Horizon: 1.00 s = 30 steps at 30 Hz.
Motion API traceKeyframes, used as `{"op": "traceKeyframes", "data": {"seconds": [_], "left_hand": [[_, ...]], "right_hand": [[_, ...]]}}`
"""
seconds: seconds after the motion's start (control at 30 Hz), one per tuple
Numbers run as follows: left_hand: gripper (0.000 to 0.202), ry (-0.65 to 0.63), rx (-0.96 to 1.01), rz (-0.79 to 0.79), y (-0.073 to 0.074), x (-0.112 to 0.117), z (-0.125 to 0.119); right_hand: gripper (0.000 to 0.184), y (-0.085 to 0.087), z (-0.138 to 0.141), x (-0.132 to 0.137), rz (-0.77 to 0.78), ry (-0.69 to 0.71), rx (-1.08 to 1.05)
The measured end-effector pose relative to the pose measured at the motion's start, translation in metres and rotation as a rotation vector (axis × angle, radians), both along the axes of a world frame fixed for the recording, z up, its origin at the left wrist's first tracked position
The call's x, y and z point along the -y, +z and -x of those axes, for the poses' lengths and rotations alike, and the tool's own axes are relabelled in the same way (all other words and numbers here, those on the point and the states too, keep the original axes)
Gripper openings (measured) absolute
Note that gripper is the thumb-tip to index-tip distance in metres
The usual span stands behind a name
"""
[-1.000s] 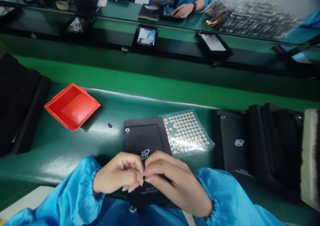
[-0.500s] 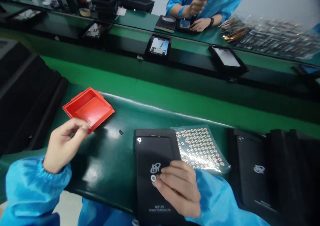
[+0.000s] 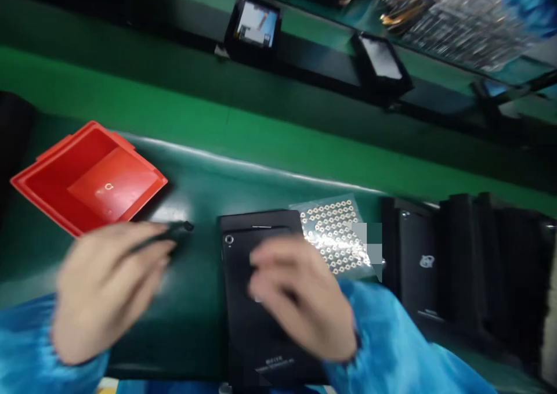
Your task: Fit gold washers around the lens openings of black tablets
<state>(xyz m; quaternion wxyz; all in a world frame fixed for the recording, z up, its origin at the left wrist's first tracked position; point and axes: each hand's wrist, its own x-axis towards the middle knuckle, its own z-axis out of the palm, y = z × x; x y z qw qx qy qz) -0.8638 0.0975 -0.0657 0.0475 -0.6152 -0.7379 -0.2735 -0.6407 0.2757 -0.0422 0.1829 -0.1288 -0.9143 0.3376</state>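
One green bench (image 3: 195,324), left grip (image 3: 152,249) clamped on black tool (image 3: 174,231), right grip (image 3: 270,278) unclear.

Green bench (image 3: 195,307): red tray (image 3: 130,191), blk tablet (image 3: 237,284)

Bright light glares along the green bench mat (image 3: 195,194) (the left hand (image 3: 107,289) smears with motion blur).

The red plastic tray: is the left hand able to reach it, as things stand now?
Probably yes. The left hand is just below the near edge of the red plastic tray, and nothing seems to stand between them. The only hindrance may be the dark blurred object that it appears to pinch.
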Motion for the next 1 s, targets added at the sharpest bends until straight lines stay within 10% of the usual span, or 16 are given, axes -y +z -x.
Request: {"op": "traceKeyframes", "data": {"seconds": [0.23,1.0], "left_hand": [[0.032,-0.260,-0.002,0.161,-0.031,-0.033,-0.054],[0.032,-0.305,0.004,0.154,-0.039,-0.038,-0.050]], "right_hand": [[0.014,-0.037,0.041,-0.029,0.296,-0.005,0.140],[0.019,-0.029,0.045,-0.016,-0.008,0.026,0.245]]}}
